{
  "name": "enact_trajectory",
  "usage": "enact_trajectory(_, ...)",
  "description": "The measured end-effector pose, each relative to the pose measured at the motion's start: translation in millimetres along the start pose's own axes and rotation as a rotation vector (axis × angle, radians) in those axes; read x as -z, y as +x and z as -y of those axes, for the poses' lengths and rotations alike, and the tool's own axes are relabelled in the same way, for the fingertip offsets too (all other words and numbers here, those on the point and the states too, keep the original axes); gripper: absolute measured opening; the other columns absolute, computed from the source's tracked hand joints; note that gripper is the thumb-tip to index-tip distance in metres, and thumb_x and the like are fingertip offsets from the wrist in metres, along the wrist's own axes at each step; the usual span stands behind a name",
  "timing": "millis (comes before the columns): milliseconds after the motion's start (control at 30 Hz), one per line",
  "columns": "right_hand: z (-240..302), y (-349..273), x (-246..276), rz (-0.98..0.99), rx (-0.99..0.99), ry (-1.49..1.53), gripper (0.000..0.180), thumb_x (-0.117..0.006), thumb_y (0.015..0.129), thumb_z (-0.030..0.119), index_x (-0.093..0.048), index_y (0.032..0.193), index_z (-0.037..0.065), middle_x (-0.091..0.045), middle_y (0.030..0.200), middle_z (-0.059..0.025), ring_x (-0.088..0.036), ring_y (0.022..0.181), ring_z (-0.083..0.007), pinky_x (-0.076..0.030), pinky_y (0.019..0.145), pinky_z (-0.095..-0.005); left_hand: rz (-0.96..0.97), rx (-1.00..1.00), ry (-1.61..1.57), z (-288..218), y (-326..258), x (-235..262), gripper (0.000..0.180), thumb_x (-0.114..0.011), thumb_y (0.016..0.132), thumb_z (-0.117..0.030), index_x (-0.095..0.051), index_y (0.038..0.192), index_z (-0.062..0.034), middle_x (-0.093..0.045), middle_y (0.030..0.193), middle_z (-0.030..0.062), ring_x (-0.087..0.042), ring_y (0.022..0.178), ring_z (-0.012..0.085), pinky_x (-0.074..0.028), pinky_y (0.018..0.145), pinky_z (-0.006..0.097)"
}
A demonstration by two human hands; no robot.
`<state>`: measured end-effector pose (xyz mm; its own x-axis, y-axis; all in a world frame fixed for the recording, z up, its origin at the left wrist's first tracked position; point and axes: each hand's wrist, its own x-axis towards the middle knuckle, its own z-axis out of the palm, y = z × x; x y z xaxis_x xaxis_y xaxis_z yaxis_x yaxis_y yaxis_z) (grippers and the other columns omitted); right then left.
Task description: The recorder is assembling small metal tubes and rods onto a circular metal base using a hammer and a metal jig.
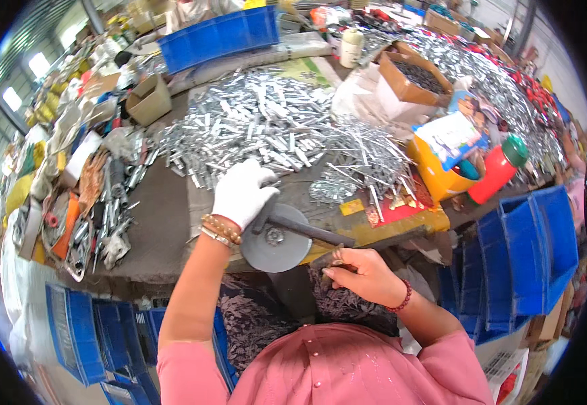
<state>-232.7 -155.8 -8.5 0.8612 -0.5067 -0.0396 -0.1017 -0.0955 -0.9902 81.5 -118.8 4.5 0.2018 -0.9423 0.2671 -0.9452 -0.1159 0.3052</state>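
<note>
While the right hand (364, 273) grips a hammer handle (313, 233), its head stays hidden.

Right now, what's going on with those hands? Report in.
Left hand, white-gloved, gripping the dark handle over a grey round disc. Right hand, bare, fingers pinching a small part at the bench edge. Heap of silver metal pieces lies behind.

The left hand (241, 192), in a white glove, reaches forward with its fingers curled down. The bare right hand (364, 273) is closed, forearm bent inward.
</note>
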Motion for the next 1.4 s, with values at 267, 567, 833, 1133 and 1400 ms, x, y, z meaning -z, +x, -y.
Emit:
enact_trajectory(267, 25, 9, 35, -0.16, 0.192, -0.342, 0.015, -0.078, 0.096, 0.01, -0.071, 0.1, -0.002, -0.069, 0.083, -0.0113, -0.062, 0.071, -0.0116, -0.051, 0.064, -0.0311, -0.108, 0.008, -0.304, -2, -1, 11, 0.016, -0.083, 0.083, -0.019, -0.076, 0.089, -0.0059, -0.064, 0.089, 0.0099, -0.065, 0.09, 0.0295, -0.053, 0.082, 0.04)
enact_trajectory(567, 36, 85, 88, -0.531, 0.497, -1.243, 0.009, -0.078, 0.081, 0.009, -0.069, 0.083, 0.007, -0.061, 0.096, -0.0063, -0.063, 0.098, -0.029, -0.054, 0.085, -0.0424, -0.178, 0.073, -0.212, -55, -89, 58, 0.013, -0.083, 0.078, -0.009, -0.073, 0.085, -0.0038, -0.063, 0.085, 0.0115, -0.064, 0.084, 0.0295, -0.051, 0.078, 0.039)
enact_trajectory(833, 16, 108, 83, -0.532, 0.51, -1.421, 0.005, -0.068, 0.079, 0.007, -0.07, 0.083, 0.009, -0.06, 0.097, -0.0063, -0.062, 0.099, -0.0272, -0.052, 0.085, -0.0418, -0.166, 0.148, -0.161, -66, -128, 33, 0.017, -0.085, 0.079, -0.012, -0.076, 0.091, -0.0059, -0.067, 0.089, 0.0114, -0.065, 0.092, 0.0319, -0.052, 0.084, 0.041)
enact_trajectory(1133, 20, 99, 84, -0.495, 0.576, -1.44, 0.007, -0.073, 0.079, 0.008, -0.07, 0.084, 0.007, -0.06, 0.101, -0.0068, -0.062, 0.103, -0.0265, -0.051, 0.089, -0.0419, -0.23, 0.166, -0.255, -60, -140, 21, 0.022, -0.084, 0.081, -0.009, -0.077, 0.101, -0.0037, -0.071, 0.096, 0.0125, -0.066, 0.095, 0.032, -0.052, 0.087, 0.041)
enact_trajectory(1400, 36, 72, 32, -0.447, 0.364, -0.493, 0.015, -0.079, 0.09, 0.003, -0.067, 0.098, 0.0, -0.069, 0.089, -0.0092, -0.072, 0.072, -0.016, -0.057, 0.064, -0.029, -0.248, 0.214, -0.345, -63, -139, 18, 0.02, -0.082, 0.082, -0.008, -0.076, 0.1, -0.0019, -0.071, 0.095, 0.0127, -0.067, 0.093, 0.0316, -0.052, 0.086, 0.04)
